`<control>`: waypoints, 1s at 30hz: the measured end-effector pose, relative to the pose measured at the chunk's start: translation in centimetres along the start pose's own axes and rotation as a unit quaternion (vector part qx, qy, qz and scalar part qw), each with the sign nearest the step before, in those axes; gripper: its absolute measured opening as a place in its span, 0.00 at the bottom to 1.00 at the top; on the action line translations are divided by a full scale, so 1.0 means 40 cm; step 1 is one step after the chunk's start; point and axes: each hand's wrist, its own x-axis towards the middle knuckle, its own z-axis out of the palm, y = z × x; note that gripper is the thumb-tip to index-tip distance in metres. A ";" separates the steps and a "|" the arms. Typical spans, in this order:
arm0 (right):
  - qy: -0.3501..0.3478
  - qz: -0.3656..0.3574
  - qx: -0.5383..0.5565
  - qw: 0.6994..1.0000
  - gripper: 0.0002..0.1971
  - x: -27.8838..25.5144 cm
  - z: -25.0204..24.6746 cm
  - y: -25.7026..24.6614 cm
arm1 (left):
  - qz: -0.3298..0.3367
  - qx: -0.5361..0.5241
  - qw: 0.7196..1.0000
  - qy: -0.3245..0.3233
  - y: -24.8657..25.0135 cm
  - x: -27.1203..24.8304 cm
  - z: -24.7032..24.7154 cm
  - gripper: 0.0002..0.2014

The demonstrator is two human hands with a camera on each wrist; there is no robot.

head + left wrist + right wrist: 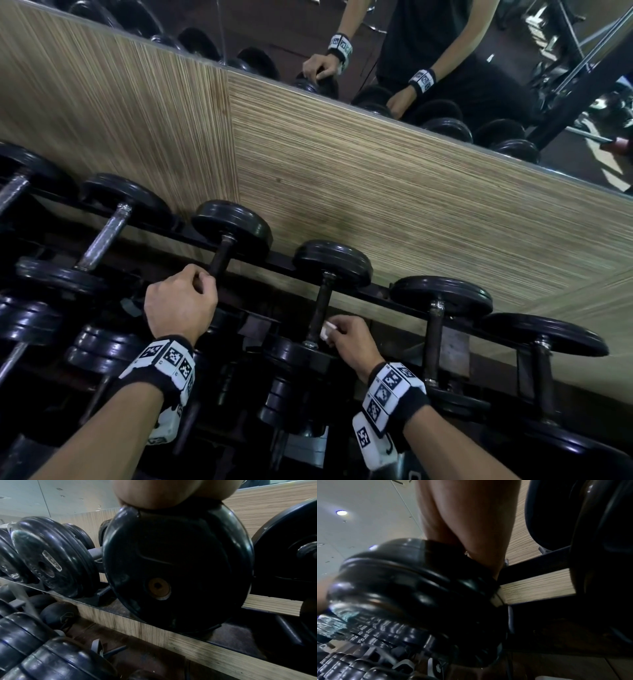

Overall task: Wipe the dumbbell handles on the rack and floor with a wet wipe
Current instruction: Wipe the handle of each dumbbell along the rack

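No writing was legible. The right hand pinched the wet wipe against a dumbbell handle on the rack; the left hand gripped the neighbouring handle.

We count two hands, the left hand and the right hand; one white wet wipe; two marker-printed wristbands; six dumbbells on the rack's upper tier; one mirror.
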 end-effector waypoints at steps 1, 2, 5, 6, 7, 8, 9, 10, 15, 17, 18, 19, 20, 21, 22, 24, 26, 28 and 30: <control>-0.004 0.001 0.002 1.000 0.12 0.000 -0.001 0.003 | -0.002 0.001 1.000 -0.002 0.001 0.000 0.000 0.09; -0.007 0.000 0.000 1.000 0.12 0.004 -0.002 0.002 | -0.003 0.004 1.000 -0.004 0.003 0.000 0.000 0.09; -0.027 0.002 0.019 0.999 0.11 0.020 0.009 -0.011 | -0.005 0.007 1.000 -0.013 0.004 0.000 -0.001 0.09; -0.031 0.007 0.030 0.999 0.10 0.019 0.011 -0.013 | -0.006 0.006 1.000 -0.013 0.004 0.000 -0.002 0.09; -0.035 0.012 0.039 0.999 0.09 0.012 0.008 -0.015 | -0.006 0.006 1.000 -0.014 0.004 0.000 -0.002 0.09; -0.037 0.015 0.042 0.998 0.08 0.001 0.000 -0.012 | -0.006 0.007 1.000 -0.013 0.003 0.000 -0.001 0.09; -0.036 0.017 0.046 0.998 0.08 -0.010 -0.009 -0.008 | -0.007 0.008 1.000 -0.012 0.004 0.000 -0.001 0.09; -0.036 0.019 0.055 0.998 0.07 -0.021 -0.017 -0.002 | -0.009 0.009 1.000 -0.010 0.005 0.001 0.000 0.08; -0.056 0.018 0.048 0.997 0.07 -0.016 -0.020 -0.012 | -0.019 0.015 1.000 -0.006 0.011 0.001 0.000 0.08; -0.060 0.025 0.047 0.997 0.07 -0.007 -0.010 -0.011 | -0.014 0.015 1.000 -0.003 0.013 0.001 -0.001 0.07; -0.062 0.036 0.056 0.996 0.05 -0.011 -0.014 -0.011 | -0.013 0.014 1.000 -0.003 0.013 0.001 -0.001 0.07; -0.067 0.045 0.064 0.995 0.04 -0.016 -0.018 -0.006 | -0.014 0.013 1.000 -0.004 0.013 0.002 -0.001 0.07; -0.076 0.055 0.069 0.993 0.03 -0.022 -0.024 -0.001 | -0.015 0.012 1.000 -0.004 0.011 0.003 0.001 0.08; -0.081 0.064 0.076 0.992 0.03 -0.028 -0.031 -0.001 | -0.015 0.012 1.000 -0.004 0.008 0.004 0.003 0.08; -0.082 0.064 0.070 0.992 0.03 -0.027 -0.036 0.000 | -0.014 0.011 1.000 -0.003 0.005 0.005 0.004 0.08; -0.062 0.048 0.050 0.996 0.05 -0.009 -0.042 -0.016 | -0.012 0.011 1.000 -0.003 0.004 0.005 0.005 0.08; 0.007 0.039 0.048 0.998 0.04 0.035 -0.040 -0.041 | -0.015 0.010 1.000 -0.003 0.003 0.006 0.004 0.08; 0.078 0.038 0.054 0.995 0.09 0.077 -0.045 -0.073 | -0.016 0.011 1.000 -0.006 0.001 0.006 0.005 0.08; 0.119 0.026 0.043 0.992 0.13 0.098 -0.054 -0.098 | -0.017 0.011 1.000 -0.007 0.001 0.006 0.006 0.08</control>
